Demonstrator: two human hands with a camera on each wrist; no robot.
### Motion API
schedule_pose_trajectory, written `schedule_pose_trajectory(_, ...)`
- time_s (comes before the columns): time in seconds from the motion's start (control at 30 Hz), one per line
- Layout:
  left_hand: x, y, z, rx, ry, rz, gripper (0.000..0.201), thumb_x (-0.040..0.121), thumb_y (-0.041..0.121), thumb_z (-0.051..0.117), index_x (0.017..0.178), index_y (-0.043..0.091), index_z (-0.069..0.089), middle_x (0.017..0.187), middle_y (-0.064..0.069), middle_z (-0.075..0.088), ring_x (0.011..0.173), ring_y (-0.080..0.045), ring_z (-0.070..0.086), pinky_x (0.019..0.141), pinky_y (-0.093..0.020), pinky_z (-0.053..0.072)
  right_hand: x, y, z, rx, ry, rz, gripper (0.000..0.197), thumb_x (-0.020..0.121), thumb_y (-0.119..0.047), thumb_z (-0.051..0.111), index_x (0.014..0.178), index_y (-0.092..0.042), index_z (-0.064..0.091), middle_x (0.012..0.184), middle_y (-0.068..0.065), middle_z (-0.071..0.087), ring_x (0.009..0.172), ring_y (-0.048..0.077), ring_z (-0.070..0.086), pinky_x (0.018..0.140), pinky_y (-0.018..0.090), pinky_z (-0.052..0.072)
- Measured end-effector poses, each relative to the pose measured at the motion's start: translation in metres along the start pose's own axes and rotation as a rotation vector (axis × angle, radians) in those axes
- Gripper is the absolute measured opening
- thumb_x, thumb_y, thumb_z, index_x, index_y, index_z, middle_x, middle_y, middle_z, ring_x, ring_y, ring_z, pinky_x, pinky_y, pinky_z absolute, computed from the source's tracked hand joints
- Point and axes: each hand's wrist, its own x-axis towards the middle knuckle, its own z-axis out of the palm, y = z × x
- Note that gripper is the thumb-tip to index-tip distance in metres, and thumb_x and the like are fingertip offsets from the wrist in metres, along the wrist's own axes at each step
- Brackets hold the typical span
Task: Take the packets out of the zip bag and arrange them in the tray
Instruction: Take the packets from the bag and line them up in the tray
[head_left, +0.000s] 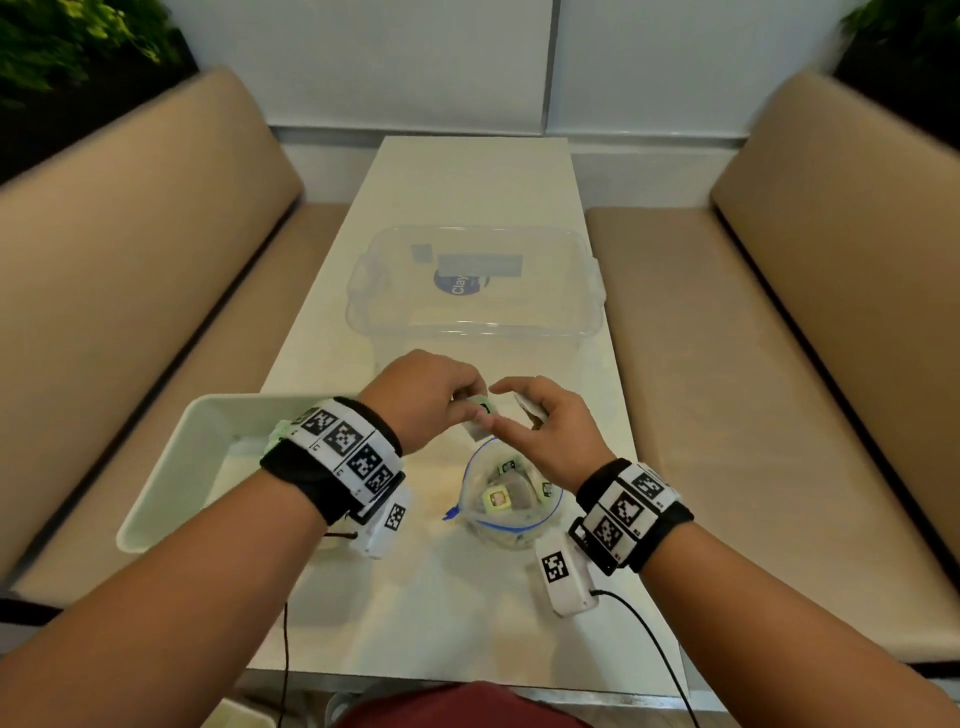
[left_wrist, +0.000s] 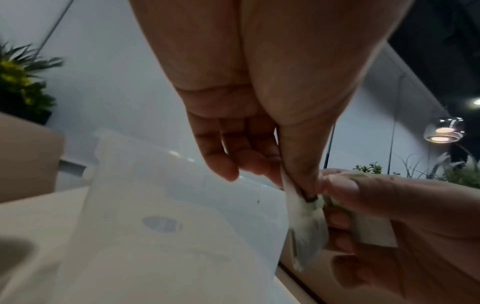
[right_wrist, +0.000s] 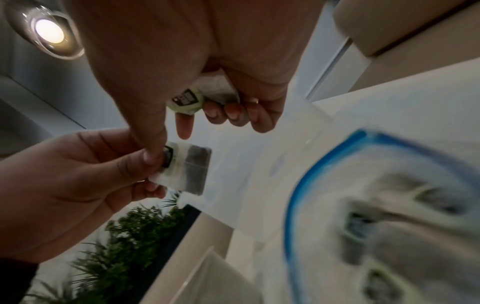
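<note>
Beige benches (head_left: 156, 270) flank the narrow table (head_left: 467, 182), bare at its far end. Above the open zip bag (head_left: 511, 501), one packet (head_left: 480, 410) is pinched by the left hand (head_left: 423, 397); another is curled in the right hand (head_left: 550, 434). Beside them the tray (head_left: 171, 483) sits at the table's left edge. "Clay" is readable on the clear tub (head_left: 475, 283).

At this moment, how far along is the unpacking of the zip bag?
Early stage. The blue-rimmed clear zip bag stands open with several packets inside. The left hand pinches one small white tea packet; the right hand holds another green-labelled packet. No packets show in the visible part of the pale green tray.
</note>
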Motion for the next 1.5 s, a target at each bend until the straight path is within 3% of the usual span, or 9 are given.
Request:
schedule_pose_trajectory(0.17, -0.019, -0.017, -0.038, -0.057, 0.089, 0.02, 0.012, 0.087, 0.033, 0.069, 0.093, 0.023, 0.073, 0.077, 0.01, 0.066, 0.073, -0.009, 0.056, 0.071, -0.027, 0.046, 0.019, -0.033, 0.035, 0.028, -0.053, -0.004, 0.019, 0.079, -0.021, 0.082, 0.08, -0.035, 0.069, 0.085, 0.008, 0.062, 0.072, 0.011, 0.054, 0.068, 0.023, 0.041)
schedule_pose_trajectory(0.5, -0.06, -0.106, -0.091, 0.163, 0.0, -0.17, 0.013, 0.093, 0.032, 0.06, 0.1, 0.027, 0.07, 0.092, 0.007, 0.069, 0.08, -0.012, 0.056, 0.068, -0.025, 0.04, 0.037, -0.062, 0.113, 0.066, -0.084, 0.08, 0.011, 0.087, -0.015, 0.069, 0.093, -0.018, 0.06, 0.073, -0.01, 0.053, 0.059, 0.0, 0.046, 0.062, 0.017, 0.038)
schedule_pose_trajectory(0.67, -0.071, -0.167, -0.096, 0.382, -0.312, -0.341, 0.016, 0.091, 0.022, 0.061, 0.101, 0.026, 0.073, 0.1, 0.005, 0.071, 0.081, -0.016, 0.061, 0.07, -0.026, 0.045, 0.044, -0.076, 0.15, 0.316, -0.12, 0.267, 0.013, 0.076, -0.02, 0.05, 0.081, -0.019, 0.038, 0.076, 0.007, 0.042, 0.061, 0.016, 0.038, 0.058, 0.033, 0.034)
schedule_pose_trajectory(0.8, -0.073, -0.196, -0.066, 0.484, -0.667, -0.282, 0.019, 0.086, 0.02, 0.072, 0.104, 0.017, 0.075, 0.103, 0.002, 0.073, 0.088, -0.017, 0.065, 0.072, -0.024, 0.045, 0.048, -0.082, 0.17, 0.213, -0.155, 0.232, 0.009, 0.09, -0.015, 0.057, 0.084, -0.016, 0.05, 0.071, 0.003, 0.055, 0.063, 0.018, 0.053, 0.063, 0.037, 0.044)
schedule_pose_trajectory(0.97, -0.058, -0.227, -0.005, 0.525, -0.861, -0.219, 0.023, 0.078, 0.028, 0.079, 0.098, 0.018, 0.075, 0.099, 0.003, 0.074, 0.088, -0.018, 0.067, 0.085, -0.03, 0.054, 0.045, -0.085, 0.183, 0.287, -0.087, 0.237, 0.003, 0.097, -0.013, 0.061, 0.094, -0.011, 0.059, 0.084, 0.007, 0.067, 0.073, 0.027, 0.071, 0.06, 0.035, 0.055)
schedule_pose_trajectory(1.13, -0.019, -0.275, 0.043, 0.533, -0.798, -0.247, 0.029, 0.056, 0.031, 0.087, 0.055, 0.016, 0.062, 0.053, 0.004, 0.064, 0.046, -0.013, 0.062, 0.059, -0.034, 0.061, 0.039, -0.083, 0.192, 0.332, -0.049, 0.284, 0.01, 0.097, -0.019, 0.061, 0.096, -0.009, 0.063, 0.084, 0.012, 0.07, 0.07, 0.029, 0.072, 0.065, 0.04, 0.055)
schedule_pose_trajectory(1.23, 0.007, -0.312, 0.079, 0.561, -0.776, -0.22, 0.032, 0.043, 0.032, 0.084, 0.049, 0.013, 0.059, 0.035, 0.002, 0.05, 0.027, -0.018, 0.046, 0.045, -0.04, 0.055, 0.037, -0.081, 0.196, 0.408, -0.023, 0.332, 0.012, 0.099, -0.017, 0.058, 0.095, -0.007, 0.064, 0.082, 0.013, 0.07, 0.072, 0.031, 0.072, 0.061, 0.034, 0.055)
schedule_pose_trajectory(1.4, -0.024, -0.249, 0.019, 0.504, -0.65, -0.187, 0.033, 0.063, 0.039, 0.083, 0.064, 0.017, 0.058, 0.062, 0.002, 0.063, 0.059, -0.021, 0.063, 0.061, -0.028, 0.056, 0.034, -0.083, 0.2, 0.498, -0.022, 0.351, 0.007, 0.096, -0.01, 0.06, 0.097, -0.004, 0.063, 0.079, 0.01, 0.071, 0.075, 0.032, 0.073, 0.061, 0.029, 0.056)
schedule_pose_trajectory(1.5, -0.037, -0.219, -0.031, 0.296, -0.411, -0.155, 0.029, 0.084, 0.045, 0.066, 0.078, 0.016, 0.069, 0.074, 0.001, 0.068, 0.069, -0.018, 0.065, 0.067, -0.03, 0.055, 0.035, -0.084, 0.2, 0.513, -0.019, 0.343, 0.006, 0.095, -0.009, 0.063, 0.098, -0.004, 0.062, 0.081, 0.01, 0.07, 0.075, 0.03, 0.073, 0.062, 0.029, 0.057)
